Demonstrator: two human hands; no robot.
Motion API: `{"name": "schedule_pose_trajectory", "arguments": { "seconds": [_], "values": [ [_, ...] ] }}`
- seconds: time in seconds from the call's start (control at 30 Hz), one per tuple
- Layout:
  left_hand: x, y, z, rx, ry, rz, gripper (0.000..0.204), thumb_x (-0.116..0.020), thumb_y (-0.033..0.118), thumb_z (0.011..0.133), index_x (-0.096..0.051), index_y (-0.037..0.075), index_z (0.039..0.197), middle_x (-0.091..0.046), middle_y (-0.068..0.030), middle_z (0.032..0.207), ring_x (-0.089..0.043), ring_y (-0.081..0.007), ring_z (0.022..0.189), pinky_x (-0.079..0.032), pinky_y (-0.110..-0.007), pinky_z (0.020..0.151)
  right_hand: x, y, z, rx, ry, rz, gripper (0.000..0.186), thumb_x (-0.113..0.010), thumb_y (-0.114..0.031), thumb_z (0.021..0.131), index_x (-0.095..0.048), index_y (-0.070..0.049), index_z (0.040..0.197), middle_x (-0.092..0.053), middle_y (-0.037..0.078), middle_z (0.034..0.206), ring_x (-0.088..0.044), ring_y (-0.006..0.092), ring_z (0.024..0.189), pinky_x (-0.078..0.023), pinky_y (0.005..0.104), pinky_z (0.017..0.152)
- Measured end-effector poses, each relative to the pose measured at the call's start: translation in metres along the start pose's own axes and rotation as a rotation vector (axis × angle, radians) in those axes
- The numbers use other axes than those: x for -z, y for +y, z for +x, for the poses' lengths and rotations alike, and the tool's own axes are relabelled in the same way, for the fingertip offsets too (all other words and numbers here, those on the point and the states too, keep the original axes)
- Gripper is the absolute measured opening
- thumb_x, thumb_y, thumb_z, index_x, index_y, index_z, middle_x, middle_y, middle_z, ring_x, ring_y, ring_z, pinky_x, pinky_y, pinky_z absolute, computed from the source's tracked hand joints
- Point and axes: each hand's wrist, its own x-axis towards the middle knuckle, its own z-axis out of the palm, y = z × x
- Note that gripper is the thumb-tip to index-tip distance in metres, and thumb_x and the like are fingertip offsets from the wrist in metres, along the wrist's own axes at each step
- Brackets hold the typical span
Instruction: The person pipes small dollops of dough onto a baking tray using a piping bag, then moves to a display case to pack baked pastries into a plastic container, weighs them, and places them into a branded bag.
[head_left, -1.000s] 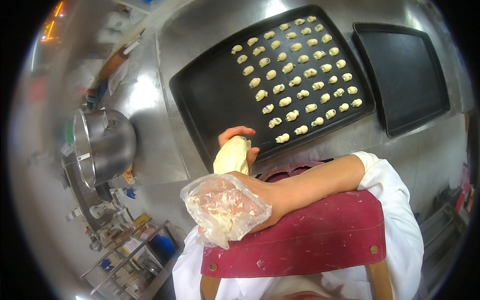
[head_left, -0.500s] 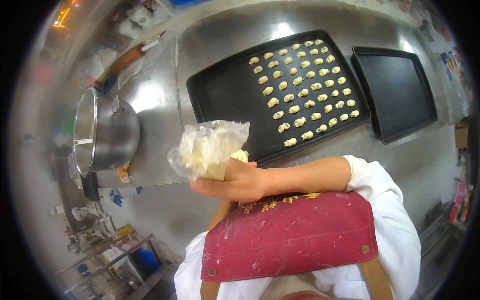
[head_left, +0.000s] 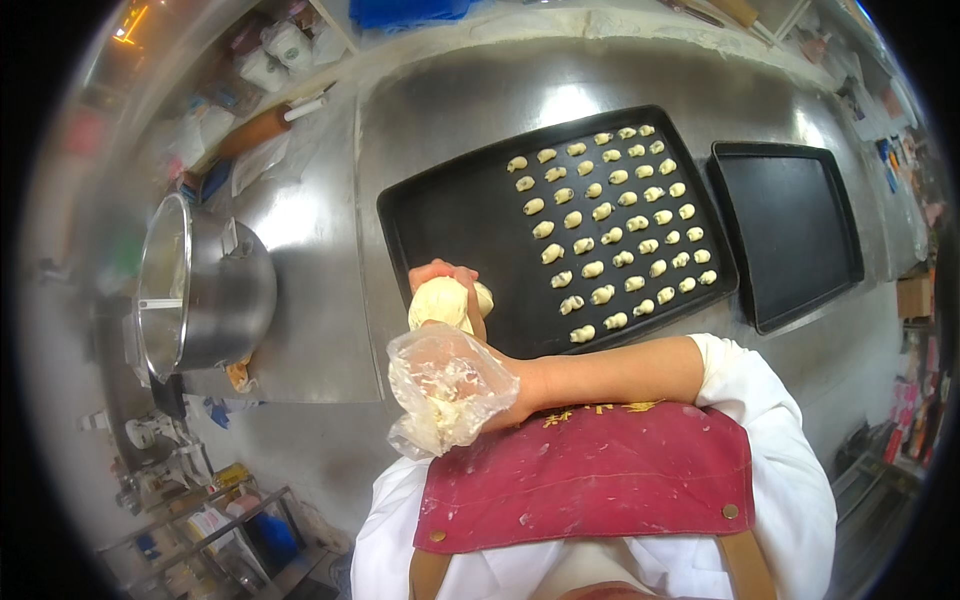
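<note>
A clear plastic piping bag, bulging with pale yellow dough or batter, is held over the near left part of a large black baking tray. My right hand is closed round the bag, and its loose, smeared upper end flops toward my apron. Past the bag's far side show the curled fingers of my left hand, gripping it; the rest of that hand is hidden. Rows of small pale piped pieces, with dark specks showing on several, cover the tray's right side. The bag's tip cannot be seen.
A second, smaller black tray lies to the right on the steel table. At the left stands a tall steel pot. Behind it are a rolling pin and plastic bags. A shelf rack stands low at the left.
The bag's filled end has swung out and come into sight, with its loose end dropping toward my apron. Fingers of my left hand now show. The whole view has shifted, so the trays appear lower.
</note>
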Motion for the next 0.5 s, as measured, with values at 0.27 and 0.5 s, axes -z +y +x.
{"name": "schedule_pose_trajectory", "arguments": {
  "seconds": [0.27,0.5],
  "values": [
    [-0.048,-0.034,0.071,0.205,0.226,-0.1,0.028,-0.045,0.033,0.095,-0.043,0.006,0.099,-0.057,-0.0081,0.087,-0.055,-0.0158,0.084,-0.042,-0.026,0.081,0.034,0.043,0.005,-0.085,0.039,-0.217,0.018,-0.064,-0.01,0.073,-0.058,-0.012,0.09,-0.054,0.003,0.091,-0.048,0.0211,0.089,-0.034,0.033,0.086],
    [-0.072,-0.068,0.112,0.331,0.306,-0.185,0.037,-0.04,0.041,0.096,-0.049,0.005,0.094,-0.059,-0.009,0.09,-0.055,-0.0168,0.083,-0.044,-0.027,0.079,0.056,0.09,0.008,-0.06,0.242,-0.118,0.027,-0.065,-0.007,0.07,-0.061,-0.014,0.095,-0.056,0.004,0.096,-0.048,0.0252,0.095,-0.035,0.0373,0.09]
  ]
}}
